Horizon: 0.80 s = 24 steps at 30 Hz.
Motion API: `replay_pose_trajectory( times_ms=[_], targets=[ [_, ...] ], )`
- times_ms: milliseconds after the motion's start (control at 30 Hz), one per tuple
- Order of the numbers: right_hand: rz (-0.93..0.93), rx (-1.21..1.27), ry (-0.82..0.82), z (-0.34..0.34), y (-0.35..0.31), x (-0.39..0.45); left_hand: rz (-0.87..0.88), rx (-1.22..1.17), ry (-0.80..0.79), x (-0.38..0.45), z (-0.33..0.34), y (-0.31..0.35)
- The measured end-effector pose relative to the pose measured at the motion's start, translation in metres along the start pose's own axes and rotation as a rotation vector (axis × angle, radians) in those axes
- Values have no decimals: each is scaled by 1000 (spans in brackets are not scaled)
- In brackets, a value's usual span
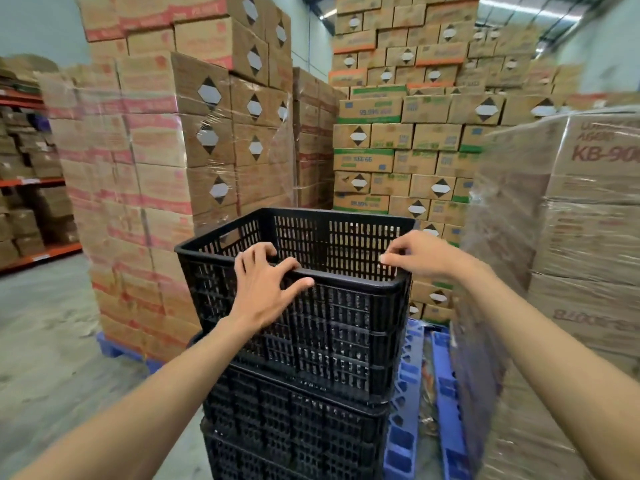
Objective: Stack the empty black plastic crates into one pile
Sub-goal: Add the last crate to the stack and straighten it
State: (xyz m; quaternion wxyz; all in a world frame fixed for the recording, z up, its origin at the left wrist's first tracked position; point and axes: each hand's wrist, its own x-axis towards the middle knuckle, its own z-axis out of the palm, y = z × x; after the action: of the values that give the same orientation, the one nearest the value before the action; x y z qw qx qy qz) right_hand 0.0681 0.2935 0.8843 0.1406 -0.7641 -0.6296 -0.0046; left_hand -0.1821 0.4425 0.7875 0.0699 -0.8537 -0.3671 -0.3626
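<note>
Crate point(322, 327) rim in left hand point(265, 289) grip, right hand point(420, 254) near

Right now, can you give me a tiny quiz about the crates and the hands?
1. True or false: the left hand grips the near rim of the top crate.
2. What colour is the pallet? A red, B blue, C green.
3. Fill in: the wrapped boxes behind are made of ____.
Key: 1 true; 2 B; 3 cardboard.
</note>
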Motion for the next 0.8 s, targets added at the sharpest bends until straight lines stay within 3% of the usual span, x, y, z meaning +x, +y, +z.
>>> replay_pose_trajectory(
  times_ms=[100, 167, 300, 400, 600, 800],
  targets=[
    [-81, 54, -80, 5, -48, -16, 149, 1, -92, 13, -1, -11],
    [-105, -62, -141, 18, -74, -24, 167, -37, -101, 20, -5, -7],
    [-18, -264, 98, 49, -76, -21, 143, -173, -39, 30, -10, -19],
    [2, -298, 252, 53, -68, -22, 226, -89, -105, 36, -12, -44],
    [-51, -266, 369, 54, -82, -18, 227, -114, -115, 47, -19, -64],
    [-55, -236, 359, 54, -72, -23, 182, -150, -171, 36, -22, -59]
  ],
)
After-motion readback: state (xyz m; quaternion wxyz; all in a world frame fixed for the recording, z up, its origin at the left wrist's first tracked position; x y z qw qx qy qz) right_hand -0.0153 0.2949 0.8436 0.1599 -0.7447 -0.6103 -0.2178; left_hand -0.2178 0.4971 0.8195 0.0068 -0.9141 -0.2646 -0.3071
